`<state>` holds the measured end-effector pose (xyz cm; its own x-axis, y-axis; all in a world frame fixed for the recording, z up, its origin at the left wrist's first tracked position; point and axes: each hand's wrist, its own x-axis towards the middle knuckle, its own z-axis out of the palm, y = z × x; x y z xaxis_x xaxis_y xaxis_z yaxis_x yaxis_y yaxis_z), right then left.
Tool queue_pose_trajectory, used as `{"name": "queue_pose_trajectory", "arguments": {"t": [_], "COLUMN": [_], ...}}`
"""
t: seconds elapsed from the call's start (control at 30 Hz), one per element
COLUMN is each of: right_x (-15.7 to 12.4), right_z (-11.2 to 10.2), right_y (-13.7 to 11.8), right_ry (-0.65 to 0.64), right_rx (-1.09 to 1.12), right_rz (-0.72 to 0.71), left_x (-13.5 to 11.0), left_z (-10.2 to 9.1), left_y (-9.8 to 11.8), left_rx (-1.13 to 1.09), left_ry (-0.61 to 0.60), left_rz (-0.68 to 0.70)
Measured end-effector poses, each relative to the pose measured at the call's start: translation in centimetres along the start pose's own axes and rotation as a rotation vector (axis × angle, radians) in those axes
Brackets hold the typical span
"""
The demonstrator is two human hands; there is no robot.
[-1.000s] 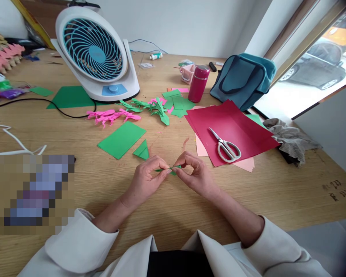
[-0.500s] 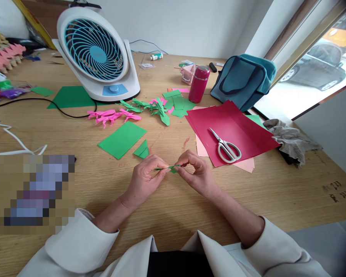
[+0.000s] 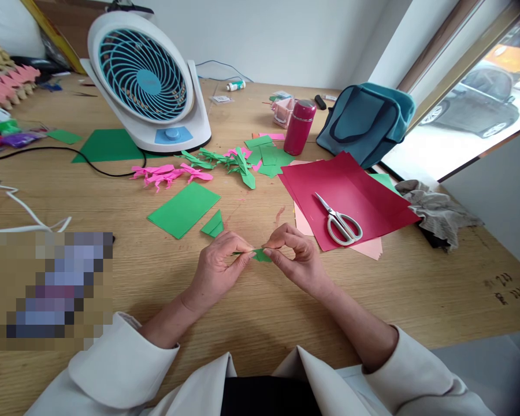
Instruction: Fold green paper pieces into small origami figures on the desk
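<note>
Hands: two, one left hand [image 3: 219, 266] and one right hand [image 3: 295, 263]. Held in their fingers, one small green paper [image 3: 262, 255]. Folded green piece [image 3: 214, 224] on table: one. Green rectangle [image 3: 184, 210]: one on top, layers below unclear. Dark green sheet [image 3: 108, 143]: one. Green figures [image 3: 246, 173]: three or more, overlapping. Pink figures [image 3: 197, 173]: at least two, tangled. Red sheets [image 3: 355, 182]: at least two. Peach sheets [image 3: 303, 221], partly covered: more than one, no firm count. Scissors [image 3: 337, 219]: one pair. Fan [image 3: 149, 82]: one. Flask [image 3: 299, 130]: one. Bag [image 3: 359, 124]: one. Pink basket [image 3: 282, 112]: one. White tube [image 3: 235, 86]: one. Rag [image 3: 431, 203]: one. Grey car [image 3: 487, 101], outside: one.
</note>
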<state>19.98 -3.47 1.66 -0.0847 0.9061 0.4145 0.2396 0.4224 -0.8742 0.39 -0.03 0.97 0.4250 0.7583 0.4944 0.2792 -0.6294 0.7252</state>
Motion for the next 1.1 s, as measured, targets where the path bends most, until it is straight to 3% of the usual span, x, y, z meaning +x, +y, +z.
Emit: {"name": "queue_pose_trajectory", "arguments": {"t": [0.43,0.73,1.1], "right_x": [-0.23,-0.09,-0.29], "right_z": [0.4,0.48,0.52], "right_y": [0.05,0.45,0.26], "right_ry": [-0.093,-0.074,-0.054], "right_rx": [-0.062,-0.096,-0.087], "right_rz": [-0.066,-0.082,-0.133], "left_x": [-0.07,-0.03,-0.17], "left_z": [0.06,0.09,0.49], "left_y": [0.5,0.46,0.31], "left_rx": [0.024,0.0,-0.075], "left_ry": [-0.009,0.049,0.0], "left_rz": [0.03,0.072,0.014]}}
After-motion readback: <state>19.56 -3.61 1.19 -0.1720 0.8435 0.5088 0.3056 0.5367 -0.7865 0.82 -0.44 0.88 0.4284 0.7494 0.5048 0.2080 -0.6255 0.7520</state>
